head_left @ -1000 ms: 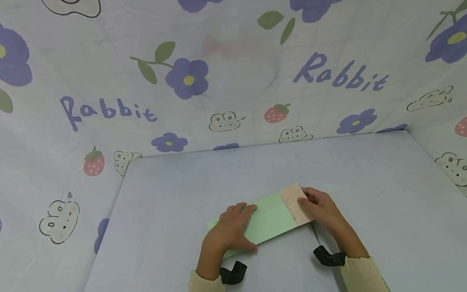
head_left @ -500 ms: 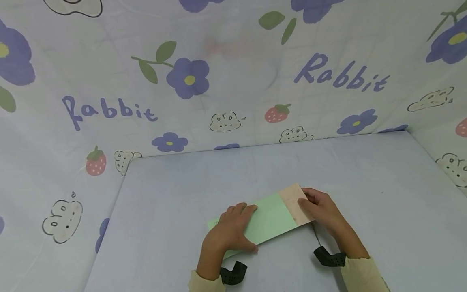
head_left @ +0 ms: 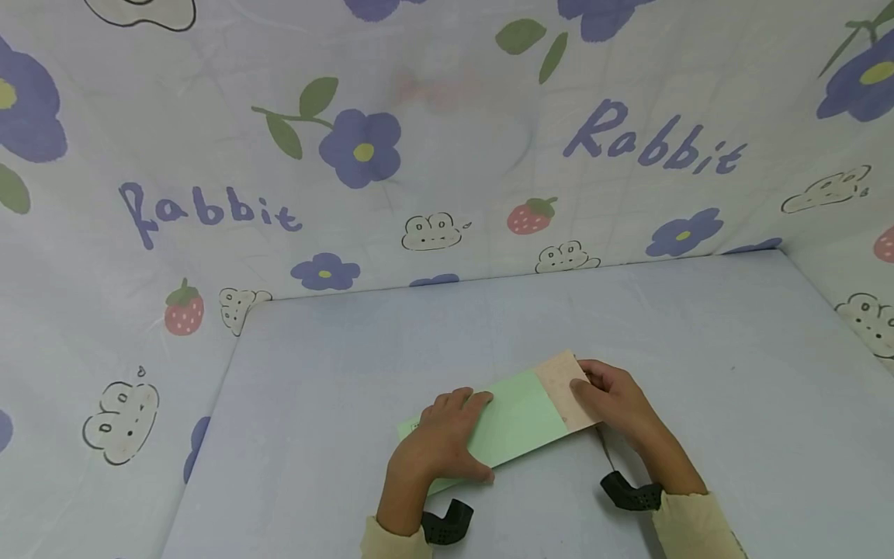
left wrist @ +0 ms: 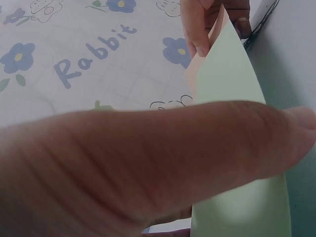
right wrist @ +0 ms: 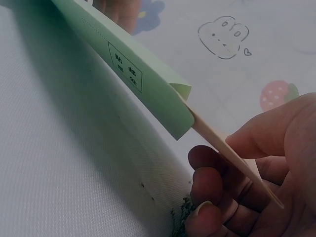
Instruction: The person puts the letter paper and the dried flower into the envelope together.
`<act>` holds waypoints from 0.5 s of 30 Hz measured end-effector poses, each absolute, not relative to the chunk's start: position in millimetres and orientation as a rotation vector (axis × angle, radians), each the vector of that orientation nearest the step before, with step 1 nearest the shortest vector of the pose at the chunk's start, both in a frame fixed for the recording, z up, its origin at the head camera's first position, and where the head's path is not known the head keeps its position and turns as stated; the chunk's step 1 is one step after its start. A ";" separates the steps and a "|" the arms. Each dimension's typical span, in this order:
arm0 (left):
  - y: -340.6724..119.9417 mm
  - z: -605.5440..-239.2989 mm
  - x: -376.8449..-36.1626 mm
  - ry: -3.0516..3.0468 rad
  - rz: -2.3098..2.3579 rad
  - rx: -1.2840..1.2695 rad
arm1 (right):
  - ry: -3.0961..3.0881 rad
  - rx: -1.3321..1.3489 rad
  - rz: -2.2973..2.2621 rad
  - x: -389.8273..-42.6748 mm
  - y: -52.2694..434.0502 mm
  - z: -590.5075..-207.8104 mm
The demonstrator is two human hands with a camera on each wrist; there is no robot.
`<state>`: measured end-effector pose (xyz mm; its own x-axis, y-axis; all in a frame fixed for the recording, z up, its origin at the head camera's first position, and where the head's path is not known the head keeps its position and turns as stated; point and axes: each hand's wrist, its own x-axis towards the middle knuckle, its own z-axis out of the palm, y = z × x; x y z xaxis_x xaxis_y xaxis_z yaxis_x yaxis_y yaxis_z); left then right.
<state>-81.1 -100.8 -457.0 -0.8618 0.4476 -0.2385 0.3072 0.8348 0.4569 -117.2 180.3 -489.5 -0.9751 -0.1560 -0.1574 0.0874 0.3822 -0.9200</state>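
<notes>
A green envelope (head_left: 517, 415) is held slanted above the table, with a pale pink card (head_left: 564, 388) sticking out of its right end. Across the envelope's left part lies my left hand (head_left: 440, 442), fingers over the far edge and thumb at the near edge. The thumb (left wrist: 163, 153) crosses the envelope's green face in the left wrist view. My right hand (head_left: 618, 400) pinches the card's outer end between thumb and fingers. A printed box (right wrist: 126, 66) shows on the envelope's underside. How far the card reaches inside is hidden.
A thin dark sprig (right wrist: 182, 217) lies below my right hand. Black wrist-worn pieces (head_left: 447, 524) sit at both wrists. The pale table (head_left: 363, 349) meets a patterned cloth (head_left: 461, 171) at the back and sides.
</notes>
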 end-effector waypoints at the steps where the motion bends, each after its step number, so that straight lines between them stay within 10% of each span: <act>1: -100.6 -456.8 -81.2 2.678 0.582 0.569 | 2.421 -0.059 -1.632 -117.1 180.2 -489.4; 15: -99.4 -453.3 -81.6 2.660 0.586 0.558 | 2.406 -0.077 -1.648 -117.2 180.6 -488.4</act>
